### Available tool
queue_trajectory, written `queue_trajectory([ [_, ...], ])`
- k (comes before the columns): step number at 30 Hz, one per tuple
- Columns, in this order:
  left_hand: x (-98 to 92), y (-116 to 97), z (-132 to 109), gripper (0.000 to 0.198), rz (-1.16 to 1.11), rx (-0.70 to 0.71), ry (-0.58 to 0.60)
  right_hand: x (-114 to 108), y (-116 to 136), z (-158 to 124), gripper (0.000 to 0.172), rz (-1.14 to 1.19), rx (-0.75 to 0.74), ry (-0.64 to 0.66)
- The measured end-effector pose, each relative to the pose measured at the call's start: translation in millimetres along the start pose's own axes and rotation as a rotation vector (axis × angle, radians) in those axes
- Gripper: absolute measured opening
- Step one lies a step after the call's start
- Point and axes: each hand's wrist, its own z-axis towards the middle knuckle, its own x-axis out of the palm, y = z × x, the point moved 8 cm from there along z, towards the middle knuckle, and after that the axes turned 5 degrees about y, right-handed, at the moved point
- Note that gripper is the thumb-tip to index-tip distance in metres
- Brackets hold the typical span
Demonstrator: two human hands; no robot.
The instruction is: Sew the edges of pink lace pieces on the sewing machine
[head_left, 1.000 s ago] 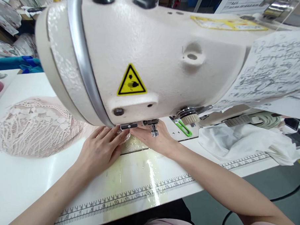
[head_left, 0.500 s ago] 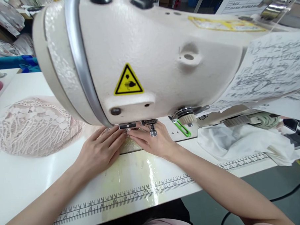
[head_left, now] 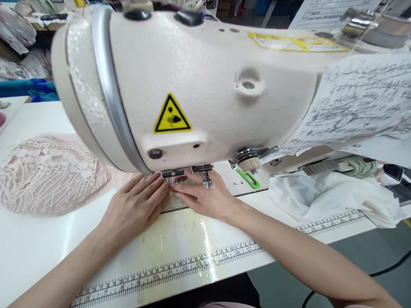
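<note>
A large cream sewing machine fills the upper view, with a yellow warning sticker on its head. My left hand lies flat on the table with fingers stretched toward the presser foot. My right hand rests beside it, fingers extended and pressing down a small piece of pale lace under the foot. The fingertips of both hands almost meet at the needle area. The machine head hides the needle itself.
A heap of pink lace fabric lies on the white table at the left. A printed ruler strip runs along the front edge. White cloth and green snips lie right of the machine. Patterned paper hangs off its arm.
Both hands have drawn slightly toward me along the table while staying pressed on the lace at the presser foot. The view has tilted a little.
</note>
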Motion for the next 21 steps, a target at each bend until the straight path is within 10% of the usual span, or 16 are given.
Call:
queue_trajectory([
  [21, 5.2, 4, 0, 0.032, 0.012, -0.053, 0.027, 13, 0, 2, 0.028, -0.097, 0.048, 0.139],
])
